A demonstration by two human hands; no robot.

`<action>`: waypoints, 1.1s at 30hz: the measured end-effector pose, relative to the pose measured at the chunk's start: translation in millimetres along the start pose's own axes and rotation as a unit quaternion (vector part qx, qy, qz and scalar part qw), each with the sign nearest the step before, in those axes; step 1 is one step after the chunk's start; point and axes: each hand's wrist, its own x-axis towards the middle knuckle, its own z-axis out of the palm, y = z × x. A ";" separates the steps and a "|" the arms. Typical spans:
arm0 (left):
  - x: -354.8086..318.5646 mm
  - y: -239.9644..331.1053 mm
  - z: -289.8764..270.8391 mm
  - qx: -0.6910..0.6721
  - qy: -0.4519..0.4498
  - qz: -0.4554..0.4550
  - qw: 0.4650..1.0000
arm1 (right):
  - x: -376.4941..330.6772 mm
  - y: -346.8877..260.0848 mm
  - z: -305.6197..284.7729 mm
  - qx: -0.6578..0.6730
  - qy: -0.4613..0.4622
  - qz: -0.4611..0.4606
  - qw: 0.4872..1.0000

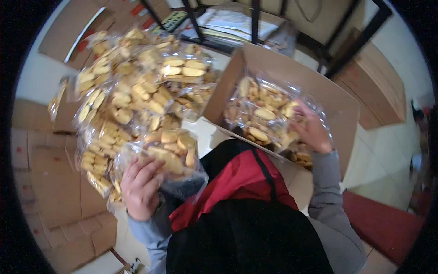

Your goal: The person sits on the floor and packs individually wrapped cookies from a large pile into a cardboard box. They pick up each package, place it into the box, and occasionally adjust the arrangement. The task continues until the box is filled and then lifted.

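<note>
My left hand [141, 185] grips a clear plastic bag of yellow oblong biscuits [171, 155], held tilted in front of my lap. The fingers lie across the bag's left side. My right hand [312, 127] reaches into the right side of an open cardboard box [344, 123]. Its bent fingers close on a clear bag of similar biscuits [288, 109], partly hidden by the hand. More bagged biscuits [262, 114] lie in the box beside it. To the left, a large heap of biscuit bags [141, 91] spreads near my left hand.
Stacked cardboard cartons [57, 182] stand along the left. Black metal rack legs [255, 23] rise behind the box, with papers [232, 23] between them. Another brown carton [374, 82] lies at the far right. A dark red surface [383, 223] is at the lower right.
</note>
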 end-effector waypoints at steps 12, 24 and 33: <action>23.0 69.2 51.2 -0.171 -0.048 0.115 0.977 | -28.3 -125.2 40.8 0.021 -0.206 -0.256 0.944; -10.0 30.1 109.9 -0.272 0.207 -0.135 0.930 | -37.9 -98.2 -57.8 0.071 -0.117 -0.205 0.969; -82.9 -11.9 227.2 -0.314 -0.005 -0.309 0.898 | -63.6 -64.2 -119.8 -0.168 0.168 0.025 0.971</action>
